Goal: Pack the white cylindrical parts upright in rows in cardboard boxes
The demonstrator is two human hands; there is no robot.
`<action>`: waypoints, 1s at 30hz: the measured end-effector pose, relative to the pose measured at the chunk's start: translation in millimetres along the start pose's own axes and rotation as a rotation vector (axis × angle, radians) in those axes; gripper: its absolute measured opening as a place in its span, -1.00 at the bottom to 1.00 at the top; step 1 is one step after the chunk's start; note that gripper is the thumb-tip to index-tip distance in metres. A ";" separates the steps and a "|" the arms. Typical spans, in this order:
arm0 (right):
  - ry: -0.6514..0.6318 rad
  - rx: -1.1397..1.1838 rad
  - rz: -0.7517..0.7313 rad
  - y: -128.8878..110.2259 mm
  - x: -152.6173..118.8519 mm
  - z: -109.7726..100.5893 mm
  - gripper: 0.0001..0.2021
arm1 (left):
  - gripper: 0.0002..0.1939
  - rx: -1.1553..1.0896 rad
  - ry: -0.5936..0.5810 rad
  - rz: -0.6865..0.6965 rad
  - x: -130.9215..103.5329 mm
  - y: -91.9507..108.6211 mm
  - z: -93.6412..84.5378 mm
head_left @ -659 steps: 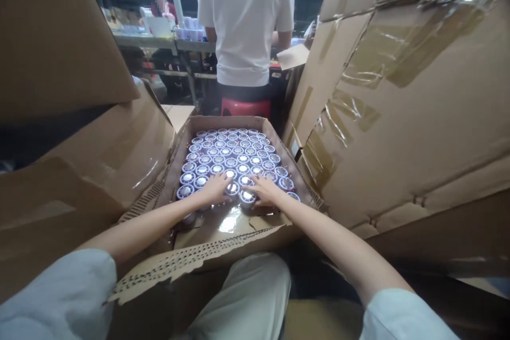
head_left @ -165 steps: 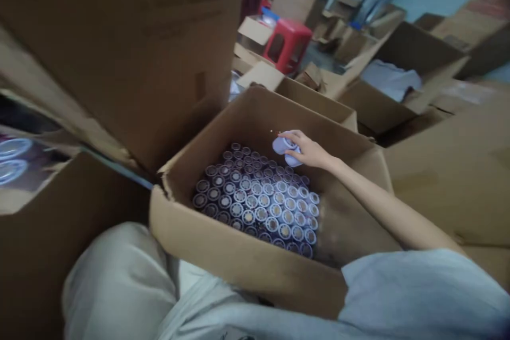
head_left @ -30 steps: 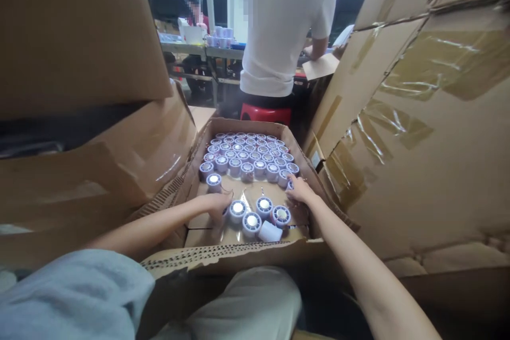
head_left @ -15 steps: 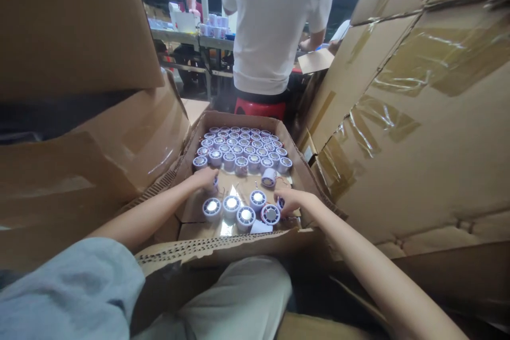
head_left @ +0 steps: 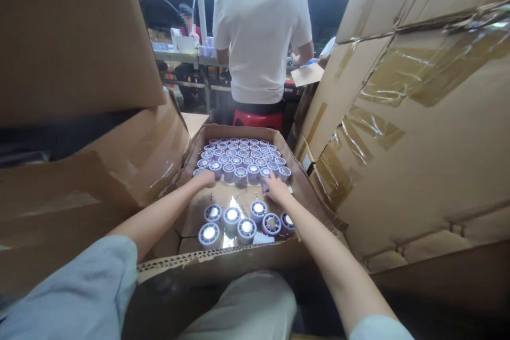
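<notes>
My left hand (head_left: pixel 205 179) is closed at the front left of the packed rows, against a lilac cylinder motor (head_left: pixel 198 171); what its fingers hold, if anything, is hidden. With its fingers bent round a lilac motor (head_left: pixel 265 187), my right hand (head_left: pixel 276 189) is at the front right of those rows. Many similar motors (head_left: pixel 236 161) stand upright there, with silver discs on top. Nearer me, a loose group of motors (head_left: pixel 247 228) stands on the cardboard floor. All are inside an open cardboard box (head_left: pixel 308 191).
Large taped cartons (head_left: pixel 422 133) rise on the right, and more cardboard (head_left: pixel 71 37) on the left. Beyond the box, a person in a white shirt (head_left: pixel 263 32) sits on a red stool (head_left: pixel 257 119). Another person (head_left: pixel 189 24) is behind a bench (head_left: pixel 179 57).
My left hand has moved off the motor it held, now standing in the near group. My right hand left its motor at the near right and reached forward to the one lying tilted.
</notes>
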State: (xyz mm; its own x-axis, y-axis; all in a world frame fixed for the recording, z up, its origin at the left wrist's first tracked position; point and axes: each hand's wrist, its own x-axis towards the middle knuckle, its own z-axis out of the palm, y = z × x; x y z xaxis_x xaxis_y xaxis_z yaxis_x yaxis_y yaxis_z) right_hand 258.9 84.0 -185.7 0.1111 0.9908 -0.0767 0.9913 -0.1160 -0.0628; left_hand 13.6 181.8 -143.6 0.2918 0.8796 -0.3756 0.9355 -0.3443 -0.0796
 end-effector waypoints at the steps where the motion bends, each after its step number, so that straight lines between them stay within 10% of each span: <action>1: 0.007 0.037 0.004 5.2 3.4 3.6 -0.49 | -0.59 0.001 0.076 0.012 3.5 0.7 -2.3; 11: -0.214 0.572 0.184 42.2 1.6 -1.8 -0.71 | -0.29 0.199 0.313 0.620 62.3 51.7 6.4; 21: -0.218 0.020 0.011 -9.9 -1.1 -4.9 -0.42 | -0.45 0.133 0.430 0.505 62.9 63.5 20.9; 30: 0.056 0.045 -0.045 -51.4 41.6 -2.2 -0.29 | -0.42 0.049 0.014 0.114 10.6 78.4 23.4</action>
State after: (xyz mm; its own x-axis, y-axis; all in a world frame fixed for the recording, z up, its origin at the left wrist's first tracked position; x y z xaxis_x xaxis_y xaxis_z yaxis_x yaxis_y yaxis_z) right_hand 212.8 131.3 -183.4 0.0717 0.9973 -0.0168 0.9912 -0.0732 -0.1101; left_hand 85.4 156.5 -175.5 0.3984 0.8383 -0.3721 0.8855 -0.4573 -0.0821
